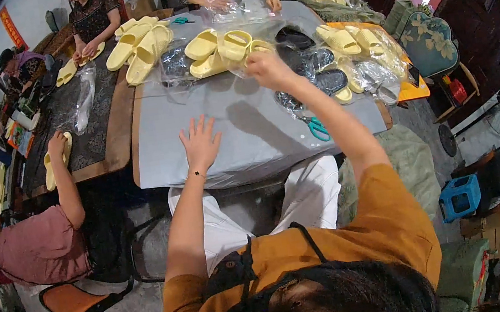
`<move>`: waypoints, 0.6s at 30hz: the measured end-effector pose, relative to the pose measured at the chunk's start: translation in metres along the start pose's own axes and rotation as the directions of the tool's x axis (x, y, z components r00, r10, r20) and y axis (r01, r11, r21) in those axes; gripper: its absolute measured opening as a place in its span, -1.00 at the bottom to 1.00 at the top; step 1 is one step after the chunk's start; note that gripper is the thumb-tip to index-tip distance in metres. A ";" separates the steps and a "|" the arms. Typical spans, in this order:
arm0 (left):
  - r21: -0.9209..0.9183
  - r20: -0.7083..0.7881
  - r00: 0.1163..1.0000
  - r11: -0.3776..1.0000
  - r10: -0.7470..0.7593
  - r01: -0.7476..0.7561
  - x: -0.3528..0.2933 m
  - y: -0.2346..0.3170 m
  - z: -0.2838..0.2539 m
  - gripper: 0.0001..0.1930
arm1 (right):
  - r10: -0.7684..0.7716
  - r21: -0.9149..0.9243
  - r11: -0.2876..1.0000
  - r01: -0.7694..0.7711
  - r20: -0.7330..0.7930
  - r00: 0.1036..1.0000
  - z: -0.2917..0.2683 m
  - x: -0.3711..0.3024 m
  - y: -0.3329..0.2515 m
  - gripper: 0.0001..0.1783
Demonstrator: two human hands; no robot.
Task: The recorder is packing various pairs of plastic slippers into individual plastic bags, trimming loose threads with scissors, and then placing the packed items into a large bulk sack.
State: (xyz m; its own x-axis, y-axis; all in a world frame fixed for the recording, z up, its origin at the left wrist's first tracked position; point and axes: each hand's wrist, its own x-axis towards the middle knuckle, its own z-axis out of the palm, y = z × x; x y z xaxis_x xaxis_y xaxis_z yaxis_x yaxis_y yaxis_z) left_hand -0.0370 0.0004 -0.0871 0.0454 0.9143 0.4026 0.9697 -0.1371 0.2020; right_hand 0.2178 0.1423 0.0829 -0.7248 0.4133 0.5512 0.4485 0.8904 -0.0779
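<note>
My left hand (201,145) lies flat on the grey table cover (172,119), fingers spread and holding nothing. Ahead and to the right, my right hand (270,70) is closed at the edge of a clear plastic bag (242,15) with a yellow slipper (235,44) in it; the fingertips are hidden. Beside that, toward the left, sits another pair of yellow slippers (202,45). Black slippers (330,82) in clear wrapping lie right of my right hand. Teal-handled scissors (317,128) rest near the table's front right edge.
A pile of yellow slippers (144,47) stands at the back left, near a second pair of scissors (183,20). More wrapped yellow slippers (367,39) cover the right side. Across the table a person's hands (218,3) touch plastic. Other people handle slippers at the dark left table (66,148).
</note>
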 end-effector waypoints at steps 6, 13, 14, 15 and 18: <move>-0.023 0.062 0.996 0.997 0.069 -0.067 0.018 0.007 -0.007 -0.43 | 0.298 -0.376 0.906 -0.192 0.249 0.921 -0.077 -0.178 0.001 -0.59; -0.638 -0.053 0.990 0.758 0.128 -0.133 0.034 0.070 -0.030 0.03 | 0.829 0.311 0.559 -0.769 -0.231 0.509 -0.056 -0.268 -0.067 -0.50; -0.426 0.055 0.977 0.890 0.205 -0.162 0.032 0.088 -0.047 0.07 | 0.895 0.495 0.440 -0.750 -0.169 0.413 -0.056 -0.267 -0.089 -0.50; -0.183 0.152 0.956 0.958 0.251 -0.223 0.032 0.099 -0.054 0.12 | 0.874 0.418 0.481 -0.770 -0.291 0.388 -0.043 -0.279 -0.096 -0.51; -0.047 0.181 0.943 0.960 0.280 -0.277 0.068 0.102 -0.022 0.06 | 0.856 0.444 0.375 -0.814 -0.503 0.120 -0.024 -0.358 -0.084 -0.62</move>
State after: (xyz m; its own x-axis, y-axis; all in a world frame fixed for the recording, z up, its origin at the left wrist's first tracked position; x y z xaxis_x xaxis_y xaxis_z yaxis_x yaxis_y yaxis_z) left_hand 0.0595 0.0404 -0.0195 0.3583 0.8924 0.2745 0.9069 -0.4025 0.1248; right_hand 0.4520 -0.0853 -0.0881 0.5601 0.7158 0.4171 0.5259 0.0819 -0.8466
